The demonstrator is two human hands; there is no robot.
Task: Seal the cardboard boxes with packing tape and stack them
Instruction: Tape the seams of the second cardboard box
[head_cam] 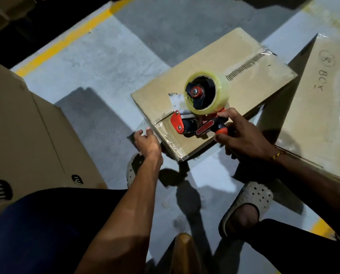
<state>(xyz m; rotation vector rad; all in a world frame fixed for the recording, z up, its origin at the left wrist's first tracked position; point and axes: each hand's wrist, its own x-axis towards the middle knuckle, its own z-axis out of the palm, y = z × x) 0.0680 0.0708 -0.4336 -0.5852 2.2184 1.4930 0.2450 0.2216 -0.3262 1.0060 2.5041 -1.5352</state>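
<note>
Head view, looking down on a grey concrete floor crossed by a yellow line. A flat cardboard box lies on the floor at centre, its top seam carrying clear tape from the far right corner toward the near left edge. The right hand grips the orange-and-black handle of a tape dispenser, whose red front end rests on the box top near the left edge; a roll of clear tape sits on its hub. The left hand is released, fingers extended against the box's near left side, just beside the taped corner. A larger taped box, handwritten "BOX", lies just right of the first. Another printed carton stands at the left. Two perforated sandals show near the bottom.
</note>
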